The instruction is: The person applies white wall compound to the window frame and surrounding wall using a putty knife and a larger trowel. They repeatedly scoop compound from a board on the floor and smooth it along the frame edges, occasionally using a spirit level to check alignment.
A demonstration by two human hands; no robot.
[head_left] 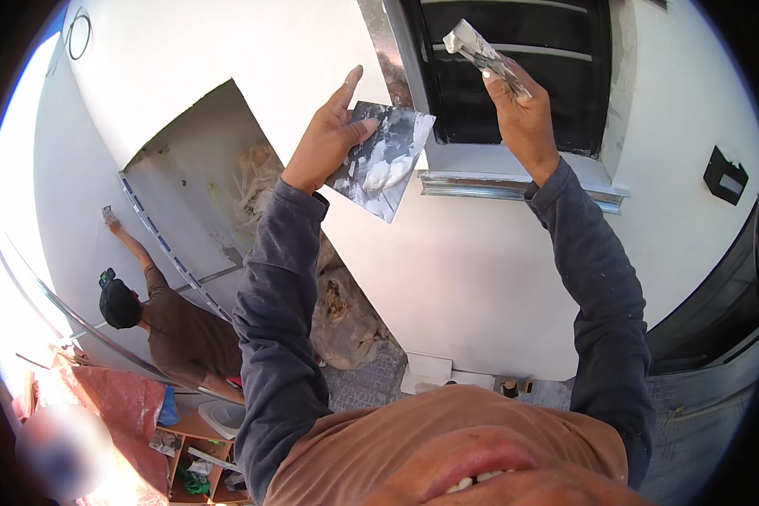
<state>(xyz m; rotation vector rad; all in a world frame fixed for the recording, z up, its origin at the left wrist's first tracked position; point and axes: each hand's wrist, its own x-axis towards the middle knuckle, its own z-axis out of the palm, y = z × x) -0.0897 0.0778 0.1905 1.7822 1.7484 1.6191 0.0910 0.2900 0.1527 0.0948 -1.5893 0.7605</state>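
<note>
My left hand [333, 139] grips a flat dark square plate [388, 156] smeared with white putty. Its thumb presses on the plate's face and one finger sticks up past the edge. Raised on the right, my right hand [524, 122] is closed around a putty knife [489, 59], its upper end caked with white paste. The knife is apart from the plate and in front of a dark window [523, 84] with light horizontal bars. Behind both hands stands a white wall [472, 278].
A metal-faced ledge [481, 185] runs below the window. A black box [725, 175] is fixed on the right wall. At left, a co-worker [181, 329] in a dark cap reaches to a wall, near an opening with plastic sheeting [346, 325]. Shelves [198, 447] stand lower left.
</note>
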